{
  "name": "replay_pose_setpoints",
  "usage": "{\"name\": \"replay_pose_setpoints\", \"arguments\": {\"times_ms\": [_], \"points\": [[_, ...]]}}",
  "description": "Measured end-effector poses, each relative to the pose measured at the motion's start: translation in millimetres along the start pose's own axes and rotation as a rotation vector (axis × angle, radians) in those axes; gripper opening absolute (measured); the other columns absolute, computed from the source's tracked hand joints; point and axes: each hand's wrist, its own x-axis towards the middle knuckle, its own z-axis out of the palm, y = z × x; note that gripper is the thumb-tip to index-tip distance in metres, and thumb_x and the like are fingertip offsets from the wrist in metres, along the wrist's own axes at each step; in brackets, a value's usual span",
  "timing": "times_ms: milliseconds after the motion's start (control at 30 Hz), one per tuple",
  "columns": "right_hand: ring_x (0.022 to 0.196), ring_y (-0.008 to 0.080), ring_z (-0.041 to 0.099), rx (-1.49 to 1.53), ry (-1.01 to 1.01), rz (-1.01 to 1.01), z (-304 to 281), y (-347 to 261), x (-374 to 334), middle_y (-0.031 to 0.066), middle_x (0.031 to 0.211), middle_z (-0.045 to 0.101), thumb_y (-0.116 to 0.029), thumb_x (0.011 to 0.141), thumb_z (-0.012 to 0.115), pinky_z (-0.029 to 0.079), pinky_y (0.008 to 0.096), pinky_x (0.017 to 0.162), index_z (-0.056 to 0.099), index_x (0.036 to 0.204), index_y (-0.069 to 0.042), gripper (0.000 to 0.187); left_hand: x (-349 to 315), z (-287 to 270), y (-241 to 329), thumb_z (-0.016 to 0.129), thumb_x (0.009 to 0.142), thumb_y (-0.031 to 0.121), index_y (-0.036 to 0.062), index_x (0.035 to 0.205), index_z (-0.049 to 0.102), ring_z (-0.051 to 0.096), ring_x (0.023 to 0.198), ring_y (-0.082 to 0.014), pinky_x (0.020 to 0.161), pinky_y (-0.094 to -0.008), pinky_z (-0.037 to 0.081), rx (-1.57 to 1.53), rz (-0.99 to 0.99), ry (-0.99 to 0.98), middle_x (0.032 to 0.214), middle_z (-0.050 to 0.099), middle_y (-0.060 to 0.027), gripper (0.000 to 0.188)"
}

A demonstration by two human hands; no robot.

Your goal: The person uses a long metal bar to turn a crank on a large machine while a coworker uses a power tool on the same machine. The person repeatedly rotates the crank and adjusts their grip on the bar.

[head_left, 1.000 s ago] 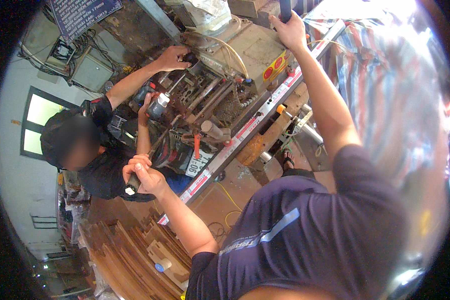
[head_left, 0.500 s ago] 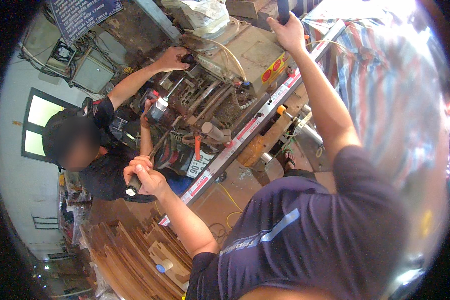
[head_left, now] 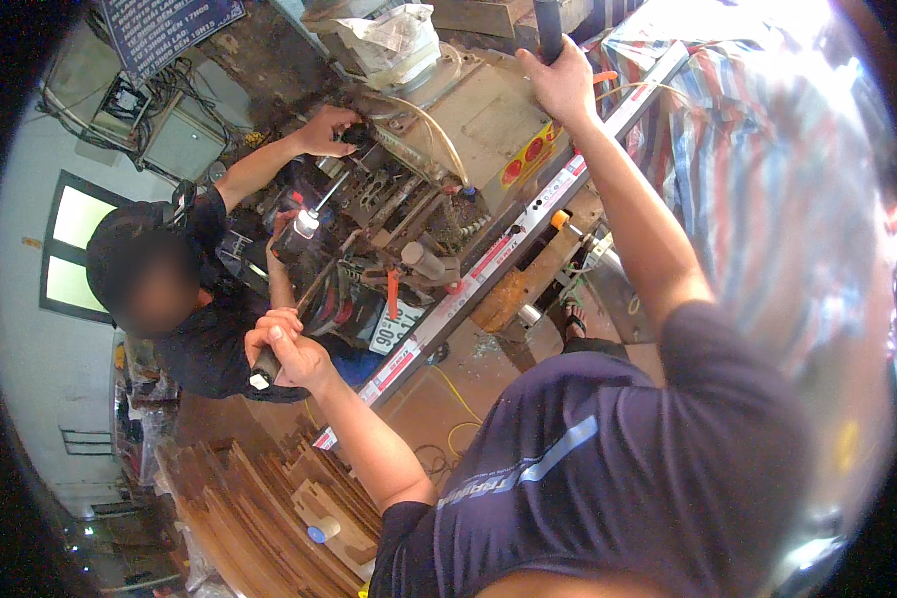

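Note:
My left hand is closed around a black grip at the end of a thin metal lever. That lever runs up to a dusty machine with a beige housing. At the top, my right hand wraps around the lower end of a black upright handle beside the housing. Across the machine, a person in black holds a power drill with a long thin bit. That person's other hand is on a dark part at the machine's far side.
A long rail with red and white labels runs diagonally in front of the machine. Curved wooden strips lie stacked at the lower left. Striped sheeting hangs at the right. A yellow cable crosses the floor.
The beige housing and the white-covered part on it have shifted slightly left, along with my right hand and its handle. The person's hands and drill moved left too. My left hand barely moved.

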Motion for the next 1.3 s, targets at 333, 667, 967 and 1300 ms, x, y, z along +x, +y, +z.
{"name": "replay_pose_setpoints", "arguments": {"times_ms": [333, 667, 967, 1300], "points": [[0.097, 0.0413, 0.076, -0.011, -0.079, 0.032, 6.1, -26.9, -28.8, 0.0231, 0.098, 0.077, -0.039, 0.090, 0.081, 0.058, 0.0490, 0.089, 0.070, 0.110, 0.000, 0.045, -1.0, -3.5, 0.5, 0.063, 0.105, 0.014, 0.0117, 0.088, 0.046, 0.049, 0.070, -0.0185, 0.075, -0.0395, 0.046, 0.007, -0.032, -0.005, 0.070, 0.047, -0.0021, 0.024], [0.085, 0.0355, 0.072, 0.019, -0.066, 0.025, 14.4, -43.7, -49.7, 0.0170, 0.087, 0.071, -0.033, 0.090, 0.081, 0.056, 0.0462, 0.081, 0.066, 0.103, 0.000, 0.039, -1.2, -4.0, 1.1, 0.067, 0.103, 0.016, 0.0119, 0.087, 0.047, 0.052, 0.072, -0.0191, 0.079, -0.0402, 0.049, 0.006, -0.047, -0.003, 0.073, 0.049, -0.0027, 0.026], [0.089, 0.0394, 0.076, -0.004, -0.083, 0.017, 15.4, -47.1, -52.9, 0.0222, 0.092, 0.076, -0.033, 0.089, 0.081, 0.059, 0.0469, 0.084, 0.068, 0.111, 0.001, 0.043, -3.2, -7.0, -0.2, 0.066, 0.100, 0.008, 0.0078, 0.088, 0.048, 0.054, 0.072, -0.0183, 0.079, -0.0405, 0.051, -0.026, -0.046, 0.025, 0.078, 0.054, -0.0061, 0.022], [0.085, 0.0378, 0.074, 0.043, -0.099, 0.001, 13.4, -47.7, -54.3, 0.0206, 0.088, 0.074, -0.034, 0.089, 0.081, 0.058, 0.0465, 0.080, 0.067, 0.110, 0.001, 0.043, -0.7, -3.6, -0.1, 0.067, 0.102, 0.014, 0.0108, 0.086, 0.046, 0.050, 0.070, -0.0194, 0.075, -0.0389, 0.047, 0.010, -0.030, 0.012, 0.071, 0.049, -0.0033, 0.027]]}}
